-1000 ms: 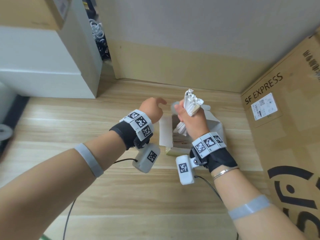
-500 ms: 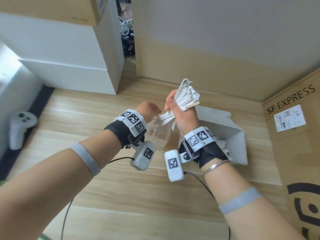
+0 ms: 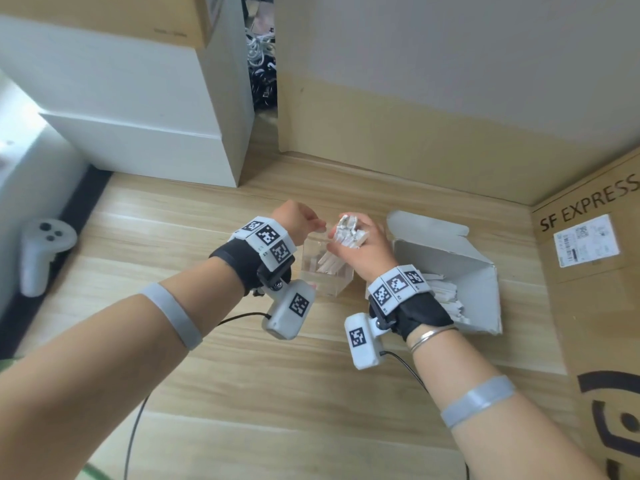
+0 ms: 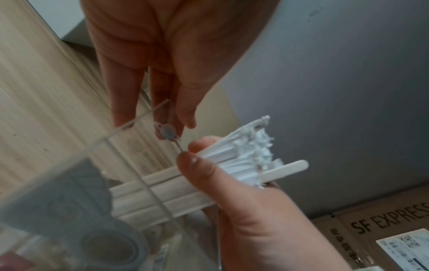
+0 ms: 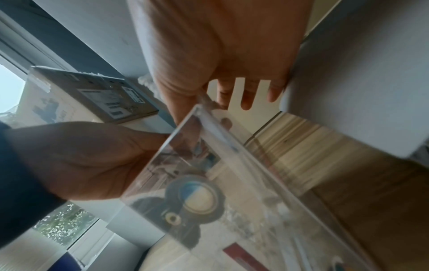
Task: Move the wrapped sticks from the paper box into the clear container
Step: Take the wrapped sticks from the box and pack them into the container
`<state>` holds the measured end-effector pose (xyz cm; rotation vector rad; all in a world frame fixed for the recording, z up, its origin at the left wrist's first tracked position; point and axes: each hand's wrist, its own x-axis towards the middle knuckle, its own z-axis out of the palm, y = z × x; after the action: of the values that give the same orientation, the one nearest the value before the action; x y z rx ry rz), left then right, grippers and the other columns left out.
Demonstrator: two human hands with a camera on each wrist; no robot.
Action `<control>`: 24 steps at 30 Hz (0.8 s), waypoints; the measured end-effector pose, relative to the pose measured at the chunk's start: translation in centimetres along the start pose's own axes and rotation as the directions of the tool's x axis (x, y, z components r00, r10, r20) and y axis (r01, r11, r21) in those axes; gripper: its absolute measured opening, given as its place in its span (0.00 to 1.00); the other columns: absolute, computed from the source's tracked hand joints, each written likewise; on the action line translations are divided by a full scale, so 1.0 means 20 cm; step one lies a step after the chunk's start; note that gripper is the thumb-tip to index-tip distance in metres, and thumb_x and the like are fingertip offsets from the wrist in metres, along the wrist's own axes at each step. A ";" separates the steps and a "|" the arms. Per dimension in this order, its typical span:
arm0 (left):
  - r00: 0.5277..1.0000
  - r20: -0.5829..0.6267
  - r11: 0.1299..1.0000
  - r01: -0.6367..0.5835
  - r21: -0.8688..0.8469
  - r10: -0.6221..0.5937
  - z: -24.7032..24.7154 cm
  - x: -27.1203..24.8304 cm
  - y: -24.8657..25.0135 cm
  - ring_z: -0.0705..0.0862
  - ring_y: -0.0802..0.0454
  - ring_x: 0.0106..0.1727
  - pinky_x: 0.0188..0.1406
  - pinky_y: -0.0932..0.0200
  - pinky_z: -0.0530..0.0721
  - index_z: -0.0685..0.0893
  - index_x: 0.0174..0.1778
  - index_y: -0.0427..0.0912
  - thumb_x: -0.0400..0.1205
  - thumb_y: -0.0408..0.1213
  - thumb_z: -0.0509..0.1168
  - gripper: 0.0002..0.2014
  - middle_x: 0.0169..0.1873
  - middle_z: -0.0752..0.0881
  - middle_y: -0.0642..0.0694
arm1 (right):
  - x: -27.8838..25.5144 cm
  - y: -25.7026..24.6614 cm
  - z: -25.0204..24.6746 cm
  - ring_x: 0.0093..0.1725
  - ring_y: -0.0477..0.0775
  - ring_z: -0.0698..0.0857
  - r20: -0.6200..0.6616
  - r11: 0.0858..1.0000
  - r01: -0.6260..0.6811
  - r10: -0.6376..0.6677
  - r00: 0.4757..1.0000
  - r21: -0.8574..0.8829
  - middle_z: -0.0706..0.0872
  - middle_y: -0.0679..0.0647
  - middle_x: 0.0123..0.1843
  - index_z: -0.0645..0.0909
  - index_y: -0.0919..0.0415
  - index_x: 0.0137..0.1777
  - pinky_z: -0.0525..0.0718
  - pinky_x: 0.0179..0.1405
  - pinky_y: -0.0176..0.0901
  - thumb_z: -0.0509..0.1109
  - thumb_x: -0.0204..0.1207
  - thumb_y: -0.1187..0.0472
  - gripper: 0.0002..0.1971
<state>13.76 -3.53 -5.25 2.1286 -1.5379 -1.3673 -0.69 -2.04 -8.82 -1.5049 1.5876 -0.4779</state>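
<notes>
My right hand [image 3: 363, 249] grips a bundle of white wrapped sticks [image 3: 348, 230] and holds it tilted, with the lower ends inside the clear container [image 3: 327, 277] on the wooden floor. In the left wrist view the sticks [image 4: 241, 157] pass over the container's rim [image 4: 130, 126], held between the right thumb and fingers [image 4: 197, 165]. My left hand [image 3: 313, 226] pinches the container's top rim at its left side. To the right, the open white paper box [image 3: 450, 258] lies with more wrapped sticks [image 3: 446, 301] inside.
A large SF EXPRESS cardboard box [image 3: 592, 278] stands at the right. White boxes [image 3: 145, 126] are stacked at the back left, with a white hand controller [image 3: 41, 251] on the floor beside them. A wall [image 3: 433, 98] closes the back.
My right hand has carried the bundle left from the paper box and lowered it into the clear container. My left hand has taken hold of the container's rim.
</notes>
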 end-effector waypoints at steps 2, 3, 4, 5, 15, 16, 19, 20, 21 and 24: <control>1.000 -0.004 1.000 -0.002 0.000 0.002 0.01 0.00 0.00 0.79 0.50 0.37 0.51 0.53 0.83 0.87 0.57 0.36 0.83 0.42 0.62 0.15 0.54 0.87 0.35 | -0.02 -0.01 -0.02 0.70 0.54 0.74 0.022 0.991 0.092 -0.090 0.996 -0.098 0.78 0.44 0.68 0.84 0.47 0.54 0.74 0.69 0.52 0.78 0.66 0.56 0.16; 1.000 -0.006 1.000 -0.007 0.008 0.008 0.01 0.00 0.01 0.78 0.50 0.35 0.45 0.56 0.83 0.86 0.57 0.35 0.83 0.42 0.62 0.16 0.51 0.87 0.34 | -0.03 -0.01 -0.03 0.70 0.54 0.74 0.018 0.986 0.122 -0.120 0.993 -0.115 0.78 0.45 0.68 0.85 0.51 0.54 0.72 0.70 0.48 0.78 0.67 0.57 0.15; 1.000 -0.007 1.000 -0.014 0.018 0.014 0.01 -0.01 0.01 0.77 0.51 0.32 0.39 0.58 0.81 0.86 0.58 0.35 0.83 0.42 0.62 0.16 0.50 0.87 0.34 | -0.03 -0.02 -0.04 0.70 0.53 0.74 0.011 0.984 0.146 -0.145 0.989 -0.102 0.78 0.45 0.67 0.85 0.52 0.53 0.70 0.69 0.45 0.77 0.67 0.58 0.14; 1.000 -0.008 0.999 -0.020 0.027 0.020 0.01 -0.01 0.02 0.76 0.53 0.31 0.35 0.60 0.78 0.86 0.58 0.35 0.83 0.41 0.62 0.16 0.51 0.87 0.35 | -0.04 -0.03 -0.05 0.69 0.50 0.74 0.007 0.984 0.156 -0.156 0.988 -0.081 0.79 0.46 0.67 0.85 0.52 0.52 0.67 0.68 0.42 0.77 0.67 0.58 0.12; 0.994 -0.060 0.994 -0.088 0.069 0.092 0.04 -0.07 0.12 0.83 0.43 0.62 0.49 0.57 0.78 0.84 0.62 0.39 0.84 0.30 0.53 0.16 0.64 0.84 0.41 | -0.07 0.03 -0.18 0.48 0.47 0.81 -0.117 0.981 0.177 -0.168 0.979 0.079 0.85 0.44 0.42 0.81 0.49 0.38 0.79 0.56 0.46 0.70 0.76 0.60 0.06; 0.991 -0.080 0.991 -0.105 0.080 0.111 0.05 -0.07 0.14 0.83 0.43 0.62 0.50 0.56 0.78 0.84 0.62 0.40 0.84 0.30 0.53 0.17 0.65 0.83 0.41 | -0.07 0.04 -0.20 0.45 0.47 0.82 -0.133 0.980 0.178 -0.166 0.977 0.084 0.84 0.43 0.39 0.80 0.49 0.37 0.80 0.54 0.46 0.69 0.76 0.61 0.08; 0.972 -0.137 0.979 -0.180 0.095 0.192 0.10 -0.09 0.20 0.84 0.45 0.60 0.48 0.59 0.78 0.84 0.61 0.43 0.82 0.29 0.54 0.17 0.67 0.82 0.42 | -0.08 0.08 -0.27 0.41 0.48 0.81 -0.138 0.981 0.172 -0.160 0.977 0.087 0.83 0.45 0.36 0.79 0.46 0.35 0.82 0.52 0.48 0.69 0.76 0.62 0.11; 0.965 -0.144 0.975 -0.206 0.090 0.217 0.12 -0.09 0.23 0.84 0.45 0.59 0.47 0.60 0.78 0.84 0.61 0.43 0.81 0.29 0.54 0.18 0.67 0.81 0.43 | -0.08 0.10 -0.30 0.40 0.49 0.81 -0.128 0.982 0.169 -0.158 0.979 0.084 0.83 0.46 0.36 0.79 0.44 0.34 0.82 0.51 0.49 0.68 0.76 0.62 0.12; 0.959 -0.143 0.969 -0.232 0.088 0.243 0.14 -0.10 0.25 0.84 0.45 0.60 0.49 0.60 0.79 0.83 0.61 0.44 0.80 0.28 0.55 0.18 0.67 0.81 0.43 | -0.09 0.11 -0.33 0.39 0.50 0.80 -0.115 0.984 0.163 -0.154 0.981 0.074 0.83 0.47 0.36 0.78 0.44 0.34 0.82 0.50 0.49 0.68 0.76 0.62 0.13; 0.952 -0.092 0.954 -0.284 0.100 0.293 0.23 -0.12 0.33 0.78 0.47 0.69 0.62 0.60 0.75 0.81 0.65 0.43 0.80 0.28 0.58 0.18 0.69 0.80 0.44 | -0.10 0.16 -0.40 0.37 0.50 0.80 -0.101 0.992 0.117 -0.111 0.989 0.050 0.83 0.49 0.36 0.79 0.46 0.35 0.82 0.48 0.48 0.69 0.76 0.62 0.11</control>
<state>5.92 -2.96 -2.54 1.8906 -1.8075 -1.0917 -9.19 -1.72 -6.24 -1.5563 1.5553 -0.6642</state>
